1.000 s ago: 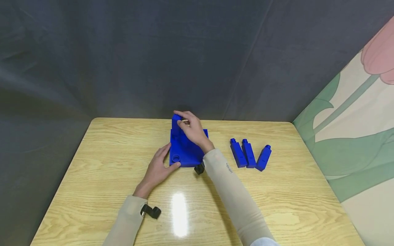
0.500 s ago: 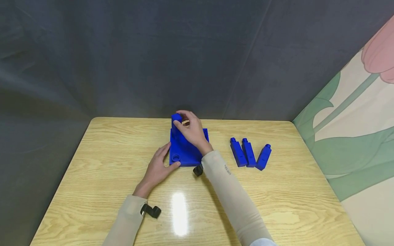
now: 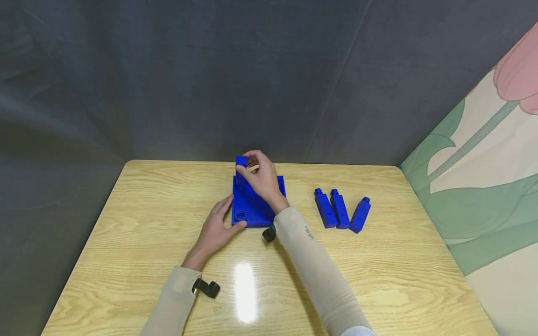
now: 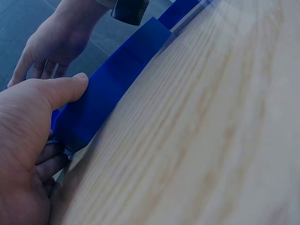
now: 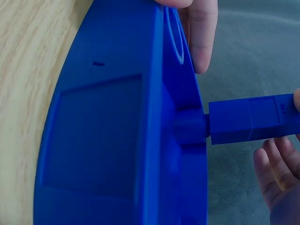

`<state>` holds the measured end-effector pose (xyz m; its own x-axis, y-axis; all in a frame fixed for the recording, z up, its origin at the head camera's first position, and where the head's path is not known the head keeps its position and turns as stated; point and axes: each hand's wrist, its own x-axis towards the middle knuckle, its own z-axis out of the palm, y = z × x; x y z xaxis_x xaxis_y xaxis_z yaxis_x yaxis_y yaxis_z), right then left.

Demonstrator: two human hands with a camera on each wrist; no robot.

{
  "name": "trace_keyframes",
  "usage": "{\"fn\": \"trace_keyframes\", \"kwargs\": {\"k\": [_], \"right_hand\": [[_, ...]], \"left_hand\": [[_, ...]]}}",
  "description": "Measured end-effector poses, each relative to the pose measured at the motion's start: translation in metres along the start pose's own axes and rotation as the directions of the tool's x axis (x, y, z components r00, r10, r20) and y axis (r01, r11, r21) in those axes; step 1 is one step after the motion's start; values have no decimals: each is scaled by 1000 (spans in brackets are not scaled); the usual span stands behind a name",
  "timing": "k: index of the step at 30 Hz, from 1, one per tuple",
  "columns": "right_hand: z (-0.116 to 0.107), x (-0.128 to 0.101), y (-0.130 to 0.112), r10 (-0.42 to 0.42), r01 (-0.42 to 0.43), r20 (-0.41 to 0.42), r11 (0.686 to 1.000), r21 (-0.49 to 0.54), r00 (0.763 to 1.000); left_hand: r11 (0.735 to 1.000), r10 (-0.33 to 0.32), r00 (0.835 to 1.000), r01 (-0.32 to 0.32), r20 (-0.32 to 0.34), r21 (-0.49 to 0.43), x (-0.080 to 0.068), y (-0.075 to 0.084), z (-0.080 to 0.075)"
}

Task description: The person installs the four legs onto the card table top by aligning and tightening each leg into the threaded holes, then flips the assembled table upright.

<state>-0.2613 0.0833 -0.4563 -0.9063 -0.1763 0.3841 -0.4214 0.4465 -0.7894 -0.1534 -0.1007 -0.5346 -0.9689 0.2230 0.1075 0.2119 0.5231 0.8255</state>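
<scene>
Your right hand point(image 3: 264, 177) pinches the blue post point(image 5: 234, 120) upright at the far-left socket point(image 5: 190, 127) of the tray point(image 3: 255, 209); your left hand point(image 3: 213, 229) grips its near-left corner. You're apparently screwing it in; the next move likely calls for steady turning until seated.

A close-fitting beige right sleeve point(image 3: 321, 275) bears small dark lettering point(image 3: 309, 233) near its wrist end, where a rounded black camera point(image 3: 269, 234) sits, and meets whitish cloth point(image 3: 358, 331) at its upper end, while the matching left sleeve point(image 3: 170, 303), left of it, carries a black wrist camera point(image 3: 213, 290) with a stubby tip.
</scene>
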Motion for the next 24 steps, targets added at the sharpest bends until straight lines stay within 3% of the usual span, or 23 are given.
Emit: {"fn": "trace_keyframes", "kwargs": {"k": [4, 7, 11, 14, 18, 24], "right_hand": [[0, 1, 4, -8, 8, 2, 1000, 30, 1000], [-1, 1, 8, 3, -5, 15, 990, 144, 1000], [-4, 2, 11, 31, -69, 103, 919, 389, 994], [-3, 3, 13, 33, -131, 205, 865, 485, 978], [-2, 3, 16, 24, -171, 280, 842, 513, 960], [-1, 3, 16, 22, -155, 261, 851, 502, 965]], "left_hand": [[1000, -5, 1000, 5, -1, -7, 0, 0, 0], [1000, -3, 1000, 3, 8, -9, 0, 0, 1], [1000, -5, 1000, 5, 19, -8, 1, 1, 1], [1000, -17, 1000, 17, 14, -7, 0, 1, 1], [1000, -27, 1000, 27, 15, -9, 0, 0, 0], [1000, -16, 1000, 16, 12, -12, 0, 1, 0]]}}
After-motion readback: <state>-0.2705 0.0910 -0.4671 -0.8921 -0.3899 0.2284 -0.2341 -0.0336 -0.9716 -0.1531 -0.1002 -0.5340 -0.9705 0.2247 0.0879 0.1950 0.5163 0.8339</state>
